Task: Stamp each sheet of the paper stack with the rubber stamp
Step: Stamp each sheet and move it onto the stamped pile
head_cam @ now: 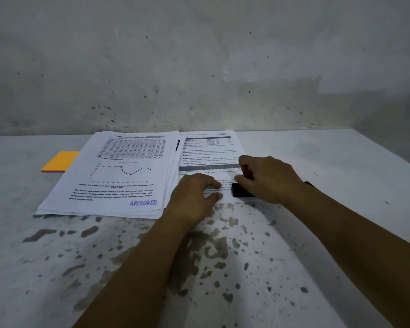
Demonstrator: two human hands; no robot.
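Two lots of printed sheets lie side by side on the table. The left pile (118, 171) shows a table, a line graph and a blue "APPROVED" mark at its lower right. On the right sheet (206, 150), my left hand (194, 197) rests flat with fingers spread, pinning its lower part. My right hand (268, 178) grips the rubber stamp (240, 190), whose black base sits on that sheet's lower right corner; a bit of its red handle shows between my fingers.
An orange sticky-note pad (59, 162) lies left of the left pile. The grey table (223, 268) is stained with dark blotches. A bare, spotted wall (199, 67) rises right behind the papers.
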